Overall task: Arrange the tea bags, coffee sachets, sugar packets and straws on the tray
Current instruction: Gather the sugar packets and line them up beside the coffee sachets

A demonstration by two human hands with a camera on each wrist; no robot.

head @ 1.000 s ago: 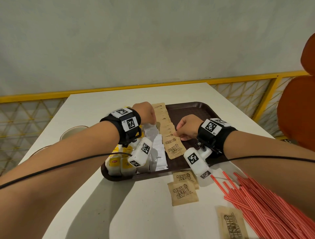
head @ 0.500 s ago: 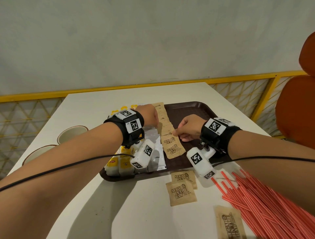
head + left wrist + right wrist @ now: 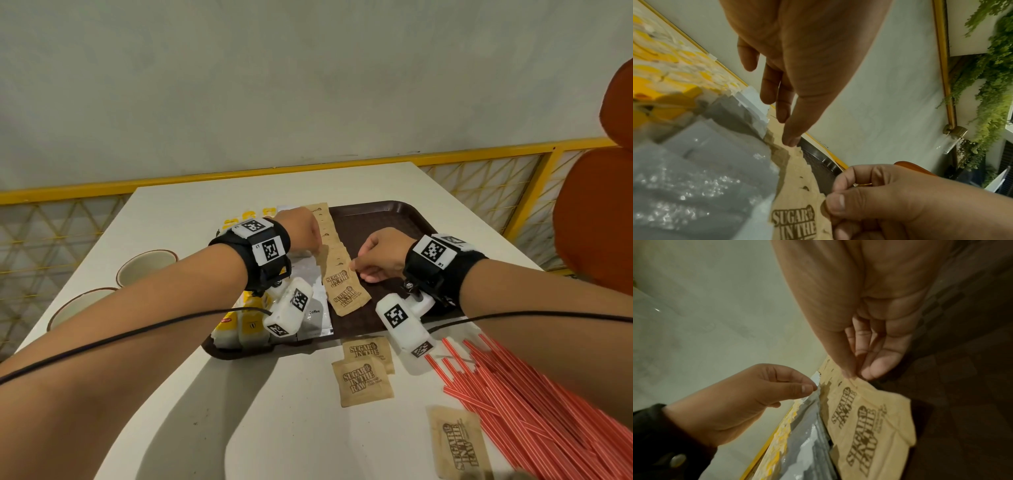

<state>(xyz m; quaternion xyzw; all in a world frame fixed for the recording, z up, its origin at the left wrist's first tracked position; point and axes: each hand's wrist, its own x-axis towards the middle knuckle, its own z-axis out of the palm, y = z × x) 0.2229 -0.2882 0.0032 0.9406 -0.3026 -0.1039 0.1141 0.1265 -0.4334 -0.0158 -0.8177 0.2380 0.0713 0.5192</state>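
Observation:
A row of overlapping brown sugar packets (image 3: 337, 274) runs down the dark brown tray (image 3: 383, 222). Left of it lie silver coffee sachets (image 3: 315, 308) and yellow tea bags (image 3: 236, 325). My left hand (image 3: 310, 246) is at the row's left edge, and the right wrist view shows its thumb and forefinger (image 3: 812, 387) pinched together there. My right hand (image 3: 358, 270) pinches the right edge of a near sugar packet (image 3: 863, 395) between thumb and forefinger. Several loose sugar packets (image 3: 366, 380) and a heap of red straws (image 3: 531, 394) lie on the white table, off the tray.
Two empty cups (image 3: 147, 265) stand at the table's left side. An orange chair (image 3: 596, 222) is at the right. A yellow railing (image 3: 205, 178) runs behind the table's far edge. The tray's right half is bare.
Both hands stay at the sugar row; the left has edged slightly right. The view has tilted, so the cups show more.

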